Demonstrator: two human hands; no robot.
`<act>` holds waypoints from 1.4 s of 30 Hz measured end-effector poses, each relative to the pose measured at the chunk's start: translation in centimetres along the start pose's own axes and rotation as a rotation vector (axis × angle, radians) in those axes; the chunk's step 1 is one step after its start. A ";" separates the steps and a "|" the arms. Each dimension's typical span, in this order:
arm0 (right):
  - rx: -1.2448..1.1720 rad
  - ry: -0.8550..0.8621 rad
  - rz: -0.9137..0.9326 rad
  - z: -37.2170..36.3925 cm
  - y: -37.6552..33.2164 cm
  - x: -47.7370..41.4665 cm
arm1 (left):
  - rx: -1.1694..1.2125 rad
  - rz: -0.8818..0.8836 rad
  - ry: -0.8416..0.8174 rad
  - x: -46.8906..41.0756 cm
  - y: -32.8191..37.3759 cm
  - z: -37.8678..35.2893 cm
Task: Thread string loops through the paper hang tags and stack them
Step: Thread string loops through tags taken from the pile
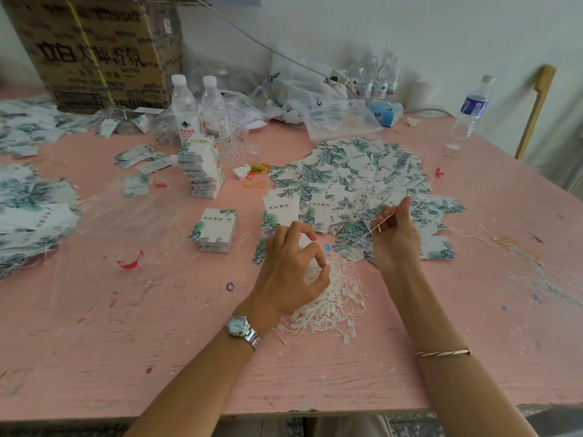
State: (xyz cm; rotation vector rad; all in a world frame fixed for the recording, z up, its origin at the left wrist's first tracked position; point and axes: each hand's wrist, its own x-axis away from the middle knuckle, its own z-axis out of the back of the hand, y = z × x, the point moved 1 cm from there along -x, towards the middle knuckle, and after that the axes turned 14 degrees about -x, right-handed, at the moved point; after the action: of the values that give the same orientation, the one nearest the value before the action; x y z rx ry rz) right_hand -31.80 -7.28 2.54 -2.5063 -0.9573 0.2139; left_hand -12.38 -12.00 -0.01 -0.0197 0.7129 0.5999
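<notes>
My right hand (394,238) is raised over the near edge of the loose heap of white paper hang tags printed with green leaves (356,175). Its thumb and forefinger are closed in a pinch on one thin white string loop (383,220). The remaining fingers are curled inward. This loop runs taut down and to the left, toward the tangled pile of white string loops with small plastic ends (331,304).

My left hand (293,269) sits on the far left part of that pile. Its fingers are curled, and the thumb and forefinger tips meet in a ring. I cannot tell whether a strand lies between them.

A short squared stack of the same leaf-print tags (217,230) lies on the pink wooden table (126,342), left of my left hand and apart from it.
</notes>
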 end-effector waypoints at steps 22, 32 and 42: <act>0.568 -0.592 -0.293 -0.9 0.5 2.1 | -0.070 -0.010 0.186 -0.1 0.1 0.1; 0.825 -0.748 -0.463 -1.4 1.7 3.6 | 0.033 -0.005 0.321 -0.2 -0.3 0.4; 0.812 -0.687 -0.406 -0.9 1.6 2.8 | -0.160 0.110 0.320 -0.4 -0.9 1.1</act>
State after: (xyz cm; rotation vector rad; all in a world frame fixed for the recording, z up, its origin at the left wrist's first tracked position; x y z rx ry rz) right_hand -28.46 -6.81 2.63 -1.4586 -1.2659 1.1206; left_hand -11.53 -12.69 0.90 -0.2297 0.9785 0.7682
